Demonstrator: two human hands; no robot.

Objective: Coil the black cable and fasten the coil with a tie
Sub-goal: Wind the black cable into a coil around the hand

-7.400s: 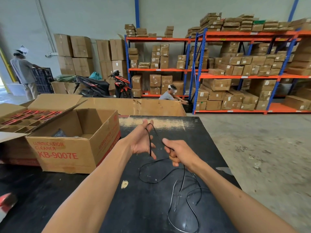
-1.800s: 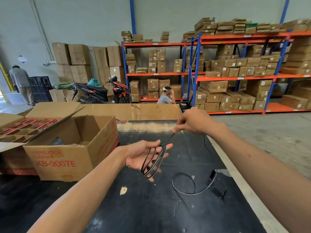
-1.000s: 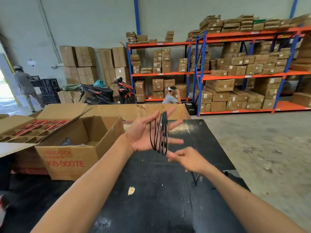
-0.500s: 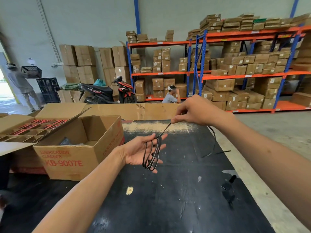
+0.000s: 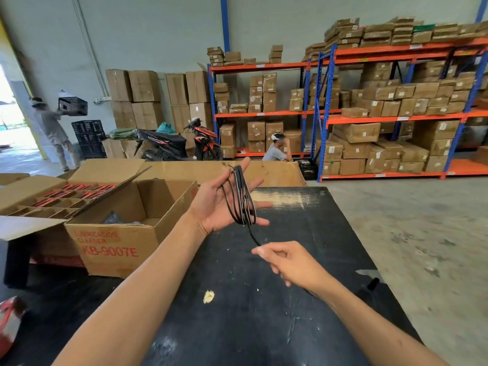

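The black cable (image 5: 241, 200) is wound in several loops around my left hand (image 5: 216, 204), which is held palm up with fingers spread above the black table (image 5: 250, 326). A short free length of cable runs down from the coil into my right hand (image 5: 287, 262), which pinches it between thumb and fingers, lower and nearer to me. The cable's end plug (image 5: 372, 283) shows at the table's right edge, behind my right wrist. No tie is visible.
An open cardboard box (image 5: 126, 233) marked KB-9007E stands on the table's left part. A red and white object (image 5: 10, 320) lies at the left edge. Shelving with boxes, a parked scooter and two people are far behind.
My right hand came down from high at the far side to low and near me, laying another turn on the coil. My left hand rose with the coil. The loose tail is shorter.
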